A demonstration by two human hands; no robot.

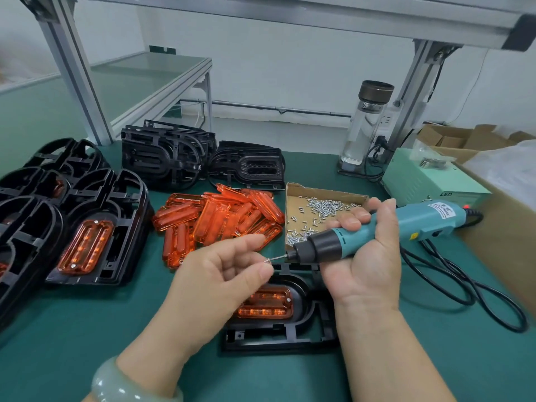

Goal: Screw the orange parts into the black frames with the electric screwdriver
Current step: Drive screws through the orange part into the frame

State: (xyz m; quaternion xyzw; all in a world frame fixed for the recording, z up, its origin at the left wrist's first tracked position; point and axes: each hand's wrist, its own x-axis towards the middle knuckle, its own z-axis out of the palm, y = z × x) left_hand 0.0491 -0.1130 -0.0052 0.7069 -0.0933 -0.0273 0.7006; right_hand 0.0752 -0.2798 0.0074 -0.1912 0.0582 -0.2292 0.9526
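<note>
Near centre, black frame (280,339) w/ orange part (266,304) half hidden under hands. L hand (226,274) pinches screw (267,259); R hand (368,256) fingers wrap electric screwdriver (429,220). Screw box (324,191), orange pile (220,219) beyond; frame stack (127,204) cut off left.

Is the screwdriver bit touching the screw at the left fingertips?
Touching. Head view: the metal bit of the teal electric screwdriver meets the small silver screw, no gap.
</note>
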